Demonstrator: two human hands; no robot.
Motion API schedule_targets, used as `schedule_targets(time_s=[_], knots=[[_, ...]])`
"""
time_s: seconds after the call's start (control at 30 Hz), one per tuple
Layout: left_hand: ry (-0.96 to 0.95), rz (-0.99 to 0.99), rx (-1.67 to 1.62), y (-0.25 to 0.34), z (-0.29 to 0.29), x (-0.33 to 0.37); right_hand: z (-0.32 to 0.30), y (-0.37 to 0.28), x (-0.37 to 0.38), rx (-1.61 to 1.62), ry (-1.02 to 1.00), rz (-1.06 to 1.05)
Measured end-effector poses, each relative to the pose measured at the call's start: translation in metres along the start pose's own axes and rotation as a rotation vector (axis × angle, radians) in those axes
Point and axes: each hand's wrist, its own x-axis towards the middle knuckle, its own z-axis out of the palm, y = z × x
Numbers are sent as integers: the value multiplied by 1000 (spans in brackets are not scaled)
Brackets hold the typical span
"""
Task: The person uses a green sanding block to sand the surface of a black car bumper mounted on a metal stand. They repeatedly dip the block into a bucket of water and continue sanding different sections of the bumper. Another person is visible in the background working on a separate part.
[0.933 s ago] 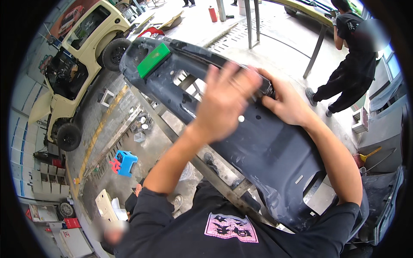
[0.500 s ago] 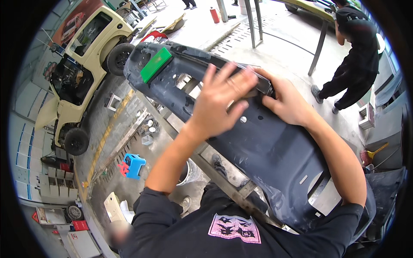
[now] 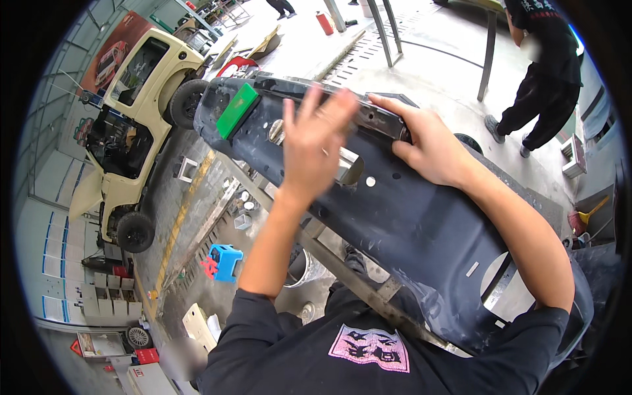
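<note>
A large dark grey car bumper lies across a metal stand in front of me. My right hand is closed round the end of a dark bar-shaped piece at the bumper's far edge, thumb on the near side. Whether that piece is separate from the bumper, I cannot tell. My left hand is raised over the bumper beside this piece, fingers spread and slightly blurred, with nothing visible in it. A long green block rests on the bumper's far left end.
Left stands a cream off-road vehicle body. A blue stool and a bucket are on the floor below the bumper. At the far right a person in black stands near a metal frame.
My left hand has moved left, away from my right hand, uncovering more of the dark bar-shaped piece. My right hand keeps its hold. The whole view has shifted slightly.
</note>
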Motion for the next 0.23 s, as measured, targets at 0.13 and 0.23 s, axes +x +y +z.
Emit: schedule_targets(time_s=[0.13, 0.23], knots=[[-68, 40, -226, 52, 2, -17, 3, 7, 0, 16, 30, 0], [20, -136, -9, -12, 5, -8, -1, -6, 2, 43, -97, 166]])
